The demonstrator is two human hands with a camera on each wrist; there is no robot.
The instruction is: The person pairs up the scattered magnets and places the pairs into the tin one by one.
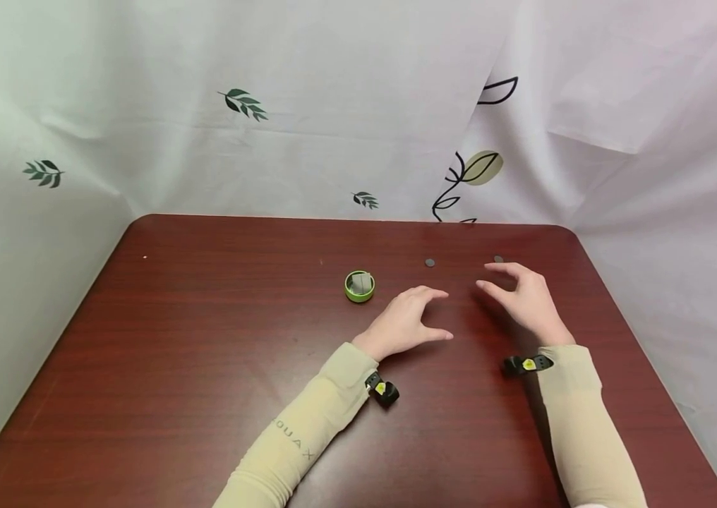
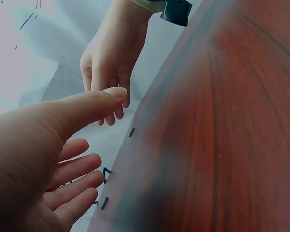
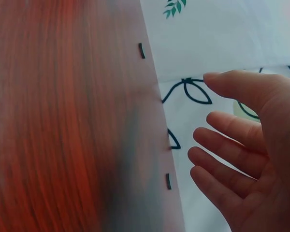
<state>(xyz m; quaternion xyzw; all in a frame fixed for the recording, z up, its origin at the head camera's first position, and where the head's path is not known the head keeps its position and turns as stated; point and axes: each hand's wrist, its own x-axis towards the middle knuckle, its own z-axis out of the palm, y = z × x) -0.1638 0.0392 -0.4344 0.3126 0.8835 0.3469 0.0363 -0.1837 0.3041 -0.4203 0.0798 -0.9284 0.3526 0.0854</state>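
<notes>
In the head view my left hand (image 1: 403, 321) hovers over the middle of the table, thumb and fingers spread apart with nothing between them. Facing it from the right is my right hand (image 1: 526, 302), also with thumb and fingers apart and holding nothing. Just beyond the right fingertips lies a small dark disc (image 1: 498, 259). Another small dark grey disc (image 1: 430, 262) lies farther left, behind the gap between the hands. A round, bright green-rimmed container (image 1: 359, 299) stands behind the left wrist, with flat grey pieces (image 1: 360, 283) inside. Both wrist views show loosely extended fingers.
The reddish-brown wooden table (image 1: 174, 339) has rounded far corners. A white cloth (image 1: 308, 106) with leaf prints hangs behind it and at both sides. A tiny pale speck (image 1: 145, 257) lies at the far left. Each sleeve carries a black wrist camera (image 1: 384, 390).
</notes>
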